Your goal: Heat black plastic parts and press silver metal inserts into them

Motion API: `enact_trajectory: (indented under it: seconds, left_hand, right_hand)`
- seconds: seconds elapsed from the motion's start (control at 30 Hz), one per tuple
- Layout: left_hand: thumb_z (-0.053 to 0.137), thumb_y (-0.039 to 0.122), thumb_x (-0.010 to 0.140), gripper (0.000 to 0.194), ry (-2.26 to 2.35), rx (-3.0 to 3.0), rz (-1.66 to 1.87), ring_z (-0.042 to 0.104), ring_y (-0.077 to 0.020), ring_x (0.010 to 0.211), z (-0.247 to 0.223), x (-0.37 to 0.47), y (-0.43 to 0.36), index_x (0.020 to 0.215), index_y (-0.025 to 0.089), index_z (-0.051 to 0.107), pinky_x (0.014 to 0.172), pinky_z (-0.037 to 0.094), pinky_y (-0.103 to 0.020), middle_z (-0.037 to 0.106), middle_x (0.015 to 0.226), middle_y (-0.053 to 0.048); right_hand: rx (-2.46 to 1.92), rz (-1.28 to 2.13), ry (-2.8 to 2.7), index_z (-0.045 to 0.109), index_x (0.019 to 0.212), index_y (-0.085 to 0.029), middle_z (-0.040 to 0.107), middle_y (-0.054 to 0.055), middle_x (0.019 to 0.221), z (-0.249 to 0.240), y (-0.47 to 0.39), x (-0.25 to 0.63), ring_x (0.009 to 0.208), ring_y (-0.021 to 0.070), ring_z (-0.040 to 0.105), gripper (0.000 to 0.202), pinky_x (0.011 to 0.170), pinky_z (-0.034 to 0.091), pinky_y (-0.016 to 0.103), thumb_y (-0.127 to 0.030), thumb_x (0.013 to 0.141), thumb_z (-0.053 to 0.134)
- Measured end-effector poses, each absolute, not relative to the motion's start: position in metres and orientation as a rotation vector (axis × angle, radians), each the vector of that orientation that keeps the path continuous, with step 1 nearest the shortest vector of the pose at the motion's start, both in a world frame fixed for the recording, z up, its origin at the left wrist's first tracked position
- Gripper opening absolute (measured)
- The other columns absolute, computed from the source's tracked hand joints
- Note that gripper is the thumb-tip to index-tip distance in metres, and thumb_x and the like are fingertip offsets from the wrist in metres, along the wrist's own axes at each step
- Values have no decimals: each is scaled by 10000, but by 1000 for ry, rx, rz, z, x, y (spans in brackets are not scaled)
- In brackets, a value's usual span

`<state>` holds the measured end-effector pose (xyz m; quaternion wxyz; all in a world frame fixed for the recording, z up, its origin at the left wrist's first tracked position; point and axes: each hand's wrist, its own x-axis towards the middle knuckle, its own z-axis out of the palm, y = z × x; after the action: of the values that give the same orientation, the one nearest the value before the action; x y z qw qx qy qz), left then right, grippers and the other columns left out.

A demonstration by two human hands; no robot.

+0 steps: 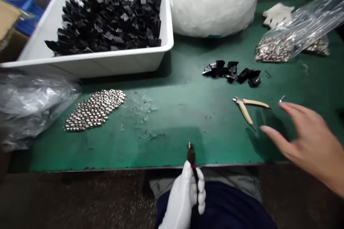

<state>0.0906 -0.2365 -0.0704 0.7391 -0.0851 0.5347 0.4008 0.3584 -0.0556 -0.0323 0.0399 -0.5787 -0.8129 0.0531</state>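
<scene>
My left hand [185, 191], in a white glove, is wrapped round a dark hand tool [191, 155] that looks like pliers, with a bit of red by the grip. A small shiny piece shows at its tip; I cannot tell if it is the jaws or a held part. My right hand [303, 139] is bare, its thumb and fingers spread above the table. Just left of it lie spread nippers [244, 109] with cream handles. A small silver piece [282, 98] shows by the index fingertip; whether they touch is unclear.
A white bin [115, 61] of black plastic parts stands at the back left, with a large clear bag [212, 3] beside it. Silver connectors [95, 110] lie in rows at left. Several black parts [231, 71] and a bag of metal pieces [276, 48] lie at right.
</scene>
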Motion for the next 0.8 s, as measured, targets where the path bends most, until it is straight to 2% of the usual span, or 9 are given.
enact_trajectory:
  seconds: [0.07, 0.2, 0.27, 0.33, 0.4, 0.47, 0.5, 0.63, 0.8]
  left_hand:
    - [454, 768, 858, 623, 1178, -162, 896, 457, -91, 465, -70, 90, -239, 870, 155, 559, 411, 392, -222, 518, 654, 13]
    - [460, 777, 846, 644, 1077, -142, 879, 500, -113, 445, -73, 90, -242, 803, 145, 572, 422, 428, -249, 535, 622, -4]
    - [484, 788, 824, 650, 1023, -183, 900, 490, -106, 431, -75, 91, -243, 764, 147, 570, 422, 416, -243, 524, 601, 1]
    - [507, 779, 819, 637, 977, -246, 910, 477, -97, 435, -78, 92, -243, 769, 148, 573, 420, 400, -233, 519, 607, 6]
    - [503, 768, 830, 624, 936, -306, 892, 469, -98, 445, -78, 92, -243, 809, 149, 580, 411, 385, -232, 524, 629, 4]
    - [478, 762, 847, 618, 909, -343, 861, 459, -103, 450, -77, 90, -243, 835, 152, 576, 405, 369, -236, 521, 640, 3]
    - [459, 753, 863, 612, 915, -345, 846, 458, -104, 457, -76, 89, -243, 843, 152, 572, 410, 363, -237, 520, 643, 2]
    - [381, 672, 947, 556, 1007, -201, 806, 478, -107, 508, -70, 82, -241, 855, 154, 562, 475, 367, -243, 539, 673, -12]
    - [319, 641, 979, 549, 1039, -90, 791, 459, -108, 524, -66, 81, -242, 839, 167, 556, 500, 347, -251, 514, 652, -2]
  right_hand:
    - [-1646, 128, -2687, 290, 1539, -111, 385, 216, 1512, -37, -44, 326, 1383, 403, 390, 823, 1148, 358, 514, -640, 938, 478]
    - [-1814, -7, -2734, 424, 1469, -95, 507, 271, 1331, -48, -22, 303, 1220, 481, 487, 782, 988, 449, 598, -668, 937, 440]
    - [-1838, -28, -2728, 484, 1419, -74, 538, 277, 1269, -44, -21, 303, 1228, 471, 487, 727, 1001, 448, 570, -629, 952, 439]
    - [-1844, 30, -2687, 517, 1388, -123, 578, 227, 1240, -31, -31, 301, 1214, 417, 526, 645, 1011, 456, 522, -600, 960, 449]
    - [-1867, 272, -2655, 523, 1369, -253, 613, 119, 1247, -11, -49, 292, 1154, 331, 593, 539, 973, 494, 464, -601, 964, 453]
    - [-1889, 744, -2670, 508, 1346, -387, 614, 7, 1300, 11, -70, 274, 1139, 267, 615, 439, 880, 545, 396, -616, 983, 417]
    - [-1902, 977, -2669, 480, 1359, -408, 595, -11, 1342, 21, -79, 262, 1177, 259, 600, 425, 836, 561, 365, -613, 999, 386]
    - [-1886, 1465, -2713, 433, 1360, -397, 573, -9, 1373, 40, -97, 216, 1209, 252, 581, 399, 771, 574, 319, -596, 1022, 360]
    - [-1967, 1619, -2769, 495, 1133, -307, 611, 8, 1217, 38, -88, 187, 1066, 220, 614, 353, 875, 553, 401, -590, 1037, 307]
